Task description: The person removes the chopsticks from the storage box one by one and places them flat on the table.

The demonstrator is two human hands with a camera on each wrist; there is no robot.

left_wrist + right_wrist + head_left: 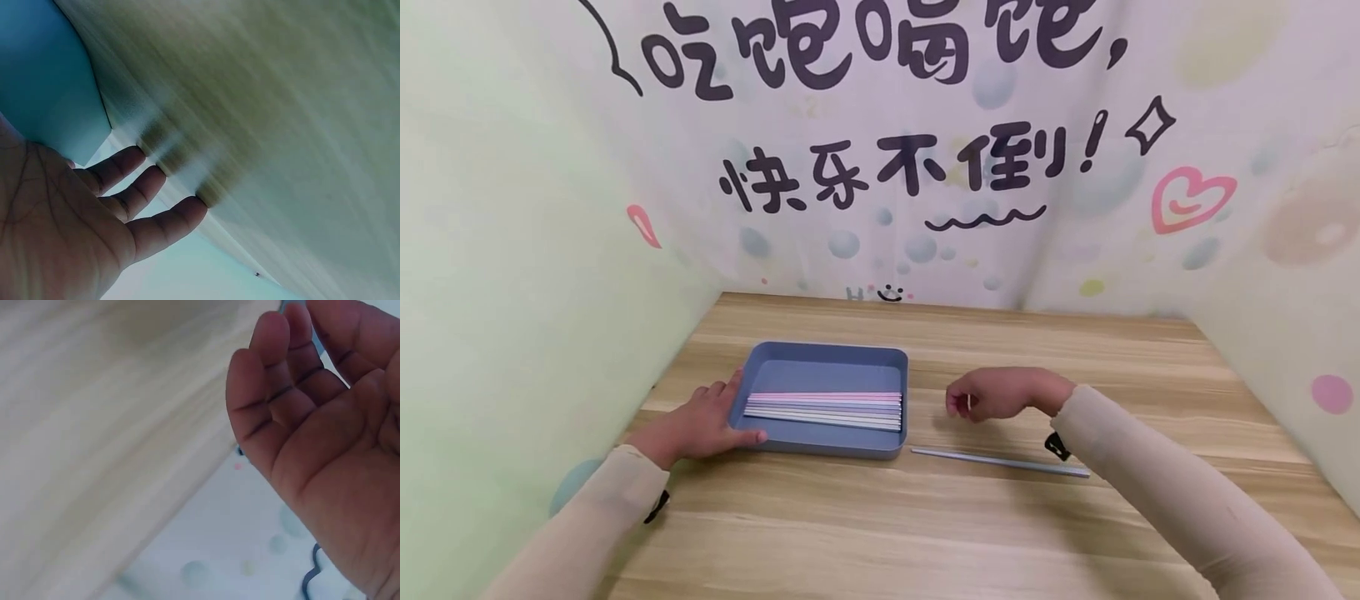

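1. So I'm standing here watching someone with a shallow, blue-grey rectangular tray [835, 353] on a light wood-grain table [850, 533]. Lying lengthwise inside is a bundle of slim pink, lavender and whitish chopsticks [824, 407], grouped roughly by colour.

2. One slim, pale blue chopstick [1000, 462] is out on the tabletop, just right of the tray's near right corner. Might be two lying snug together, honestly can't tell.

3. Left hand [703, 421]: spread wide, up against the tray's left end, thumb along the near edge. Three fingertips reach the table in the left wrist view. No clamped grip that I can see; looks more like bracing the tray.

4. Right hand [1000, 393]: above the table right of the tray, farther from the person than the loose stick. Fingers loosely bent, thumb close to them, and nothing in there as far as I can see.

5. My read: this is the loading-up stage, chopsticks into the tray, and they're between pieces. Mostly done, I'd guess, with just the loose blue one left out.

6. Next move, imo: bring the right hand down and back toward the body, pinch that stick mid-length, then lay it parallel with the bundle. It's thin and could roll, so a light fingertip pinch is best.
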